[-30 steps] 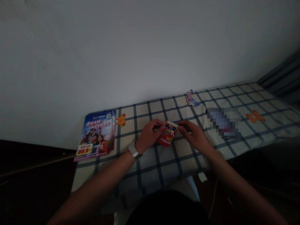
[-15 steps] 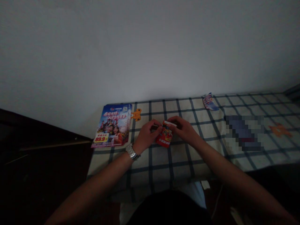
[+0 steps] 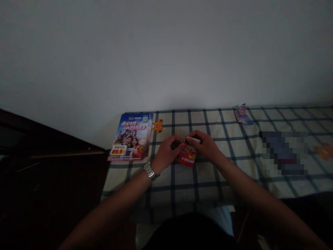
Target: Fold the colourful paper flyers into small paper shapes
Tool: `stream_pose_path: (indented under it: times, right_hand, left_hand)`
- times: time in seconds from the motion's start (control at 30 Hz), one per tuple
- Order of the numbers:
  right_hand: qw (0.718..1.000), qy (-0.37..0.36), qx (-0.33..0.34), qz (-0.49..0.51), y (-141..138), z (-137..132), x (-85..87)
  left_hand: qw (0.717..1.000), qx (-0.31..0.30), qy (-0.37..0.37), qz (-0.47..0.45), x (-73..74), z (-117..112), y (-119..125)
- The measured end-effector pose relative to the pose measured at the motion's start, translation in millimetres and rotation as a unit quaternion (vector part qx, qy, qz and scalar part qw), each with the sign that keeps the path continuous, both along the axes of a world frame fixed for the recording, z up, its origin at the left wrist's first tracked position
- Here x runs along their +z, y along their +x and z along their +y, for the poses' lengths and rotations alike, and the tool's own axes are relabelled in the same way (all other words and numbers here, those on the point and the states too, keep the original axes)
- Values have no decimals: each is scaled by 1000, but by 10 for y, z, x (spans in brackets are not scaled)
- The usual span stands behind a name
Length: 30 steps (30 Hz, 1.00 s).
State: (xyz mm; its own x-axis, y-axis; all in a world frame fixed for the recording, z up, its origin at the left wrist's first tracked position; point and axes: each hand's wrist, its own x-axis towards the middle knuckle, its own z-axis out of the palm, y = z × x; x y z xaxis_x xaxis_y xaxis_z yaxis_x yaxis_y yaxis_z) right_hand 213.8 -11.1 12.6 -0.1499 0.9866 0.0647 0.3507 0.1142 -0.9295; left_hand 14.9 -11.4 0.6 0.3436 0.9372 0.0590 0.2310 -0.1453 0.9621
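Observation:
A small red printed paper (image 3: pixel 187 157) lies on the checked cloth (image 3: pixel 208 173), folded at its top. My left hand (image 3: pixel 168 152), with a metal watch on its wrist, pinches the paper's upper left part, fingers closed. My right hand (image 3: pixel 205 146) pinches the white folded edge at the paper's top right, fingers closed. The two hands nearly touch above the paper.
A stack of blue printed flyers (image 3: pixel 131 136) lies at the cloth's left end. A small folded paper piece (image 3: pixel 242 115) sits by the white wall. A blurred-out patch (image 3: pixel 284 152) lies to the right. Dark furniture (image 3: pixel 52 163) stands left of the cloth.
My hands have drawn closer together over the red paper, and its top is folded further down. The view has swung left, so everything sits further right.

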Motion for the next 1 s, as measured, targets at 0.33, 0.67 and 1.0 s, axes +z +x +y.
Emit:
stream_pose_path:
  times: [0.33, 0.67, 1.0]
  right_hand:
    - [1000, 4, 10, -7, 13, -32, -41]
    - [1000, 8, 30, -3, 13, -57, -19]
    - [996, -43, 18, 73, 72, -90, -97]
  left_hand:
    - [1000, -8, 3, 6, -25, -31, -23]
    - [1000, 6, 17, 13, -1, -40, -7]
    - [999, 13, 24, -21, 2, -39, -33]
